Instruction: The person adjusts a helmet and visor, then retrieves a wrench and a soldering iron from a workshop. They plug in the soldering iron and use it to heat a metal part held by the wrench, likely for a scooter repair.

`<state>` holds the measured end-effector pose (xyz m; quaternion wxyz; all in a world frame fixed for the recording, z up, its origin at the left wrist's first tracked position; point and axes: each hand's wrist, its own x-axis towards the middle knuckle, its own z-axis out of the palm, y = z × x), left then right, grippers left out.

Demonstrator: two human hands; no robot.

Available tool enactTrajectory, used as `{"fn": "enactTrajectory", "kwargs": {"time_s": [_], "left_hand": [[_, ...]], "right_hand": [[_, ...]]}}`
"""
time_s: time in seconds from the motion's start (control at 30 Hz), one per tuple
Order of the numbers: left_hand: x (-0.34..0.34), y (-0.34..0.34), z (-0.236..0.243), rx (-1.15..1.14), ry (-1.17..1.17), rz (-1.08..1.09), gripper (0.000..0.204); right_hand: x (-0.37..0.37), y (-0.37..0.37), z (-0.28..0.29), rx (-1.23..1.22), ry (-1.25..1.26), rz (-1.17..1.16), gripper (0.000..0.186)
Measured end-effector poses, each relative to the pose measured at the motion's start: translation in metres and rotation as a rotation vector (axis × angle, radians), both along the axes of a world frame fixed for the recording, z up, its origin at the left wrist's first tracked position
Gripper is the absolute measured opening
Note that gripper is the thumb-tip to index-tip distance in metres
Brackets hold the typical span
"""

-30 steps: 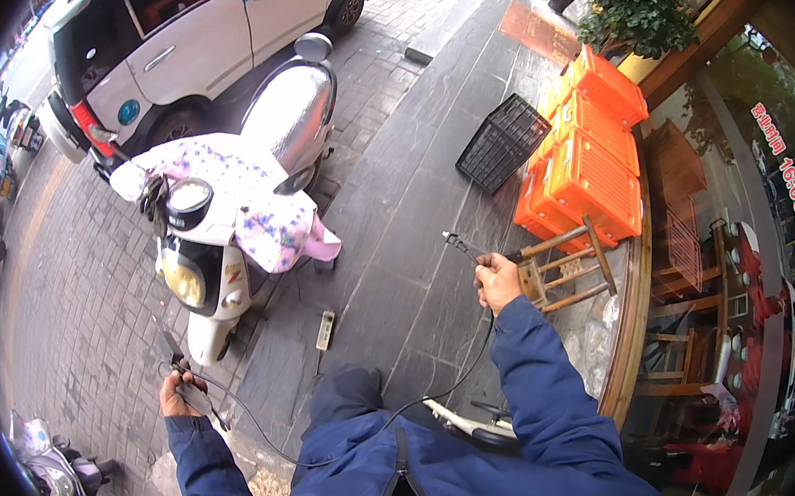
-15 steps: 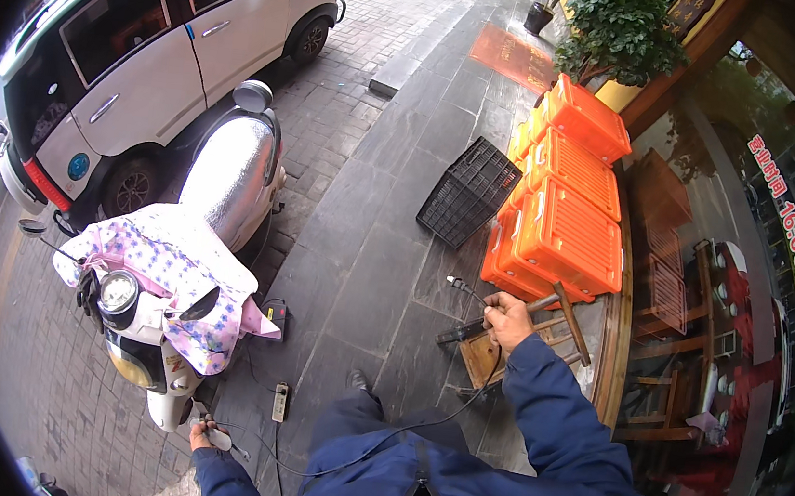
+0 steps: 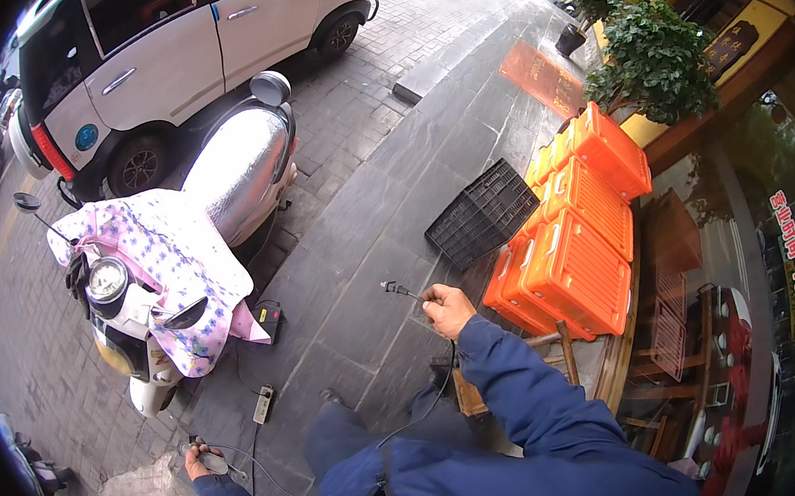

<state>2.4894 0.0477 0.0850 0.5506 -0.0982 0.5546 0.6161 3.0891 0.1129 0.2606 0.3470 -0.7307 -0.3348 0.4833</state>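
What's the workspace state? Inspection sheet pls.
Surface: grey stone pavement, brick road beside it.
Job's things: cable with plug.
Clutter: power strip; black crate; orange boxes.
Grippers: right hand holds the plug end; left hand grips the cable's other end.
Cables: one, slack between both hands.
Surroundings: covered scooter, white car, potted bush.

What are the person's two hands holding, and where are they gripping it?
The right hand grips a thin black cable just behind its small plug end. The left hand closes on something grey; what it is cannot be told.
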Motion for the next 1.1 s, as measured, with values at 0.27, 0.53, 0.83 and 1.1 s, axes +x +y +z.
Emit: {"fn": "enactTrajectory", "kwargs": {"time_s": [0.27, 0.53, 0.83, 1.1], "left_hand": [[-0.045, 0.014, -0.029, -0.015, -0.043, -0.035, 0.017], [-0.058, 0.03, -0.025, -0.008, -0.091, -0.025, 0.021], [-0.069, 0.011, 0.006, 0.02, -0.065, 0.009, 0.017], [-0.075, -0.019, 0.048, 0.06, -0.074, 0.055, 0.016]], "right_hand": [[-0.051, 0.016, 0.012, 0.016, -0.028, -0.015, 0.02], [-0.086, 0.05, 0.047, 0.065, -0.08, 0.065, 0.019], [-0.104, 0.061, 0.05, -0.034, -0.073, 0.149, 0.021], [-0.126, 0.082, 0.02, -0.063, 0.068, 0.218, 0.015]]}}
